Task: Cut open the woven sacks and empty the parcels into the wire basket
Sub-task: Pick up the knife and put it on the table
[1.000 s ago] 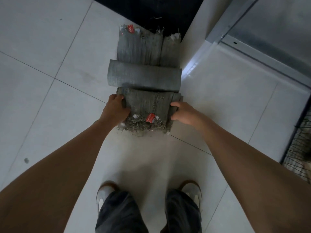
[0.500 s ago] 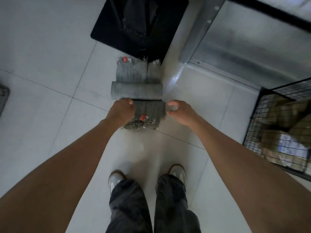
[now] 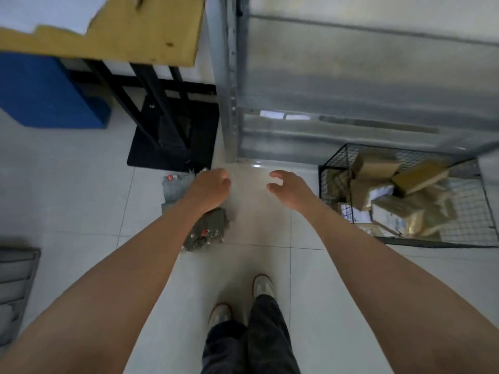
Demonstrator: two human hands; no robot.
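A folded grey woven sack with frayed ends and a red tag lies flat on the white tile floor, partly hidden under my left forearm. My left hand hovers above its far part, fingers loosely curled and holding nothing. My right hand is raised to the right of the sack, fingers spread and empty. The black wire basket stands on the floor at the right, holding several brown and white parcels.
A grey metal shelving unit rises behind the basket. A black stand base sits beyond the sack, with a blue box and yellow board at upper left. A grey crate is at the left edge. My feet stand below.
Both hands let go of the folded sack and lifted off it. The view rose and tilted up and right, bringing the basket and shelf into sight.
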